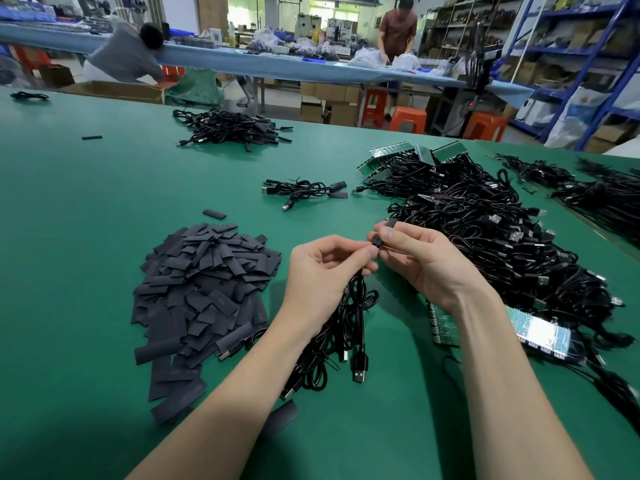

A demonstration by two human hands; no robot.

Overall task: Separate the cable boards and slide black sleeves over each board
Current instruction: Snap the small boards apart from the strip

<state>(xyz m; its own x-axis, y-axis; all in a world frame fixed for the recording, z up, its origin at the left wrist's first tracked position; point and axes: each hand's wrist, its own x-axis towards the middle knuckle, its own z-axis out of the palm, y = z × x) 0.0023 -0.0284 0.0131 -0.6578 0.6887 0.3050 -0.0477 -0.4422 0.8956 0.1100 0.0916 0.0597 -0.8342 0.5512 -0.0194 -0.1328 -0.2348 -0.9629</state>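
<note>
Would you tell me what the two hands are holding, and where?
Both hands pinch one small black sleeve: right hand at its upper end, left hand at its lower end, where the black cable hangs.

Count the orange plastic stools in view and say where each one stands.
4 orange plastic stools, all beyond the green table's far edge: one leftmost, one beside it, one further right, one far left; others may be hidden.

Sleeve (382,233) mostly hidden by fingertips (388,233); the board inside cannot be seen. Panel (443,325) partly covered by right forearm (491,341). Cable heap (606,195) cut by right edge.
</note>
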